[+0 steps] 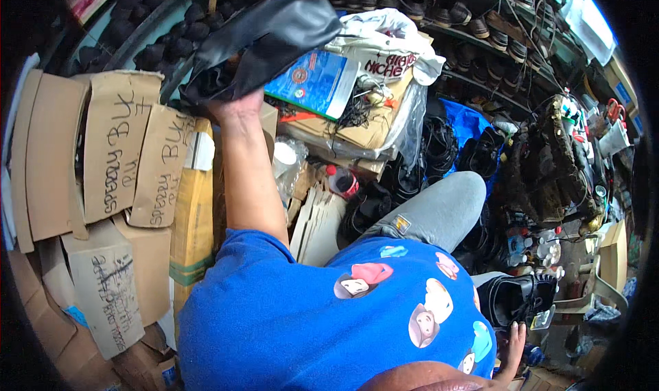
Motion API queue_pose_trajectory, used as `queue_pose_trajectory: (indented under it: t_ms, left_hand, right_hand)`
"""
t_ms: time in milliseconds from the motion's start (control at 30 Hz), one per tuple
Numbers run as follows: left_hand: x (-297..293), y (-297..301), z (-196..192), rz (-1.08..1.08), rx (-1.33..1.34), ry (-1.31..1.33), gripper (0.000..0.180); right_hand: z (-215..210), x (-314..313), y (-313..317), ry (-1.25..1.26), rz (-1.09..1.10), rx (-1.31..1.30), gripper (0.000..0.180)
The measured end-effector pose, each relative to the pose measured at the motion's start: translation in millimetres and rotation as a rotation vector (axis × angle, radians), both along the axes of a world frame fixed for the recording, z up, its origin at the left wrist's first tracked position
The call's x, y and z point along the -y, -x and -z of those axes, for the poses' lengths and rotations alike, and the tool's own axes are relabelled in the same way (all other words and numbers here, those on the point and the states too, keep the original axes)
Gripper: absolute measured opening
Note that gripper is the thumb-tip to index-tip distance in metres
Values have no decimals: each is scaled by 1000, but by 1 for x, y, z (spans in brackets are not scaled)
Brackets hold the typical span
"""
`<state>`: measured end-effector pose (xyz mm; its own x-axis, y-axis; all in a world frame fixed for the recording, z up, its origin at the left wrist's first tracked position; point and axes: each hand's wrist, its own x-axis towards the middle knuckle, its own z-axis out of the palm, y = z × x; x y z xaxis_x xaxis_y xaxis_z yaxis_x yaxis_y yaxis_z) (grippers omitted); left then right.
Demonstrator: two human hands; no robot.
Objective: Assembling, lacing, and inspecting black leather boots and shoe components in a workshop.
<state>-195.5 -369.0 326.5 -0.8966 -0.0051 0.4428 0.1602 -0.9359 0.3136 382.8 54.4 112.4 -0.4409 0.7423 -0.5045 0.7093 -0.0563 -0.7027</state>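
Observation:
My left arm reaches up, and my left hand (240, 108) is closed on a piece of black leather-like material (274, 30), smooth, shiny and folded over. The material hides most of the fingers. At the lower right, my right hand (511, 353) has its visible fingers stretched out, their tips at the edge of a black lace-up shoe (515, 298). The rest of that hand is partly hidden behind my blue shirt. Whether the fingertips press on the shoe I cannot tell.
Cardboard boxes (113, 144) are stacked on the left. A blue booklet (309, 82) and a white cloth bag (388, 44) lie on a pile ahead. Racks of shoes (473, 27) line the back. A bottle with a red cap (341, 181) stands near my knee. Red scissors (616, 111) are at the right.

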Motion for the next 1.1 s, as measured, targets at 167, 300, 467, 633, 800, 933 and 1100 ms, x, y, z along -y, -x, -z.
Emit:
queue_pose_trajectory:
  t_ms: [167, 300, 467, 633, 800, 933, 1100]
  left_hand:
    - [-10, 5, 21, 254, -57, -68, 53]
    - [-12, 16, 38, 363, -38, -55, 55]
    - [-11, 37, 70, 396, -50, 23, 46]
    - [-39, 16, 76, 357, -18, 116, 44]
    - [-59, 6, 80, 396, 93, 129, 49]
    - [-71, 4, 82, 428, 158, 125, 48]
    - [-79, 0, 86, 457, 129, 117, 50]
  right_hand:
    - [21, 5, 2, -150, 156, -111, 43]
    - [54, -7, -13, -381, -119, -74, 50]
    - [-6, 32, 52, -194, 147, -108, 64]
    - [0, 33, 52, -259, 206, -95, 69]
    - [-9, 43, 58, -253, 214, -56, 72]
    - [-10, 42, 57, -243, 212, -46, 69]
    - [-2, 40, 51, -297, 227, -35, 67]
